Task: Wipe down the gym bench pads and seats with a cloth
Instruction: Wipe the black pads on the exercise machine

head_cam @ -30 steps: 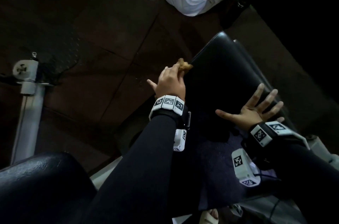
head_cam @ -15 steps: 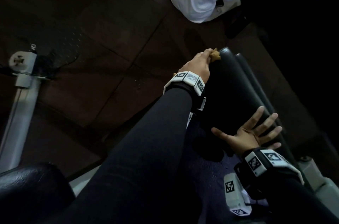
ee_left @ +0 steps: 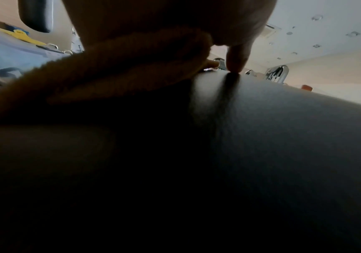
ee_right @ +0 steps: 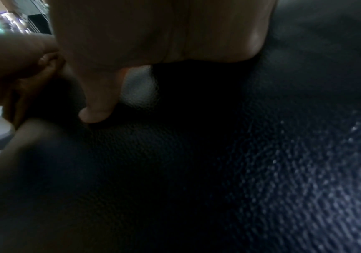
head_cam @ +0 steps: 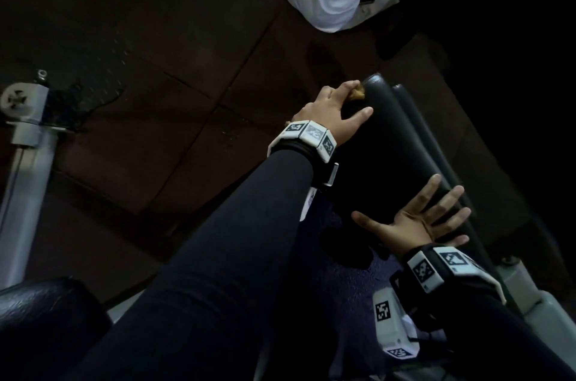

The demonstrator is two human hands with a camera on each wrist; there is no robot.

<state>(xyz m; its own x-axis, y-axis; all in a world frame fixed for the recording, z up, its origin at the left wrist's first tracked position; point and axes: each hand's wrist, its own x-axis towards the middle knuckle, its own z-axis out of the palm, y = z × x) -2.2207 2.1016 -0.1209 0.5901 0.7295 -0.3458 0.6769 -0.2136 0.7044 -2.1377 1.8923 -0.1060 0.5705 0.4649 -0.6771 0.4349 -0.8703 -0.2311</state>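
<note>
Head view: left hand (head_cam: 327, 111), gripping tan cloth (head_cam: 357, 94), now reaching far end of black bench pad (head_cam: 392, 147) after travelling up from its mid left edge a sec ago; prob finishing that edge pass, rest of pad pending. Right hand (head_cam: 417, 218) staying spread flat w/ fingers straight, bracing near end of pad.

Left wrist view: cloth (ee_left: 120, 68) bunching under palm, ribbed, mustard-looking, lying against pad; one fingertip touching pad beside it.

Right wrist view: pad (ee_right: 261, 162) showing grainy, slightly glossy skin; fingers pressing on it.
</note>
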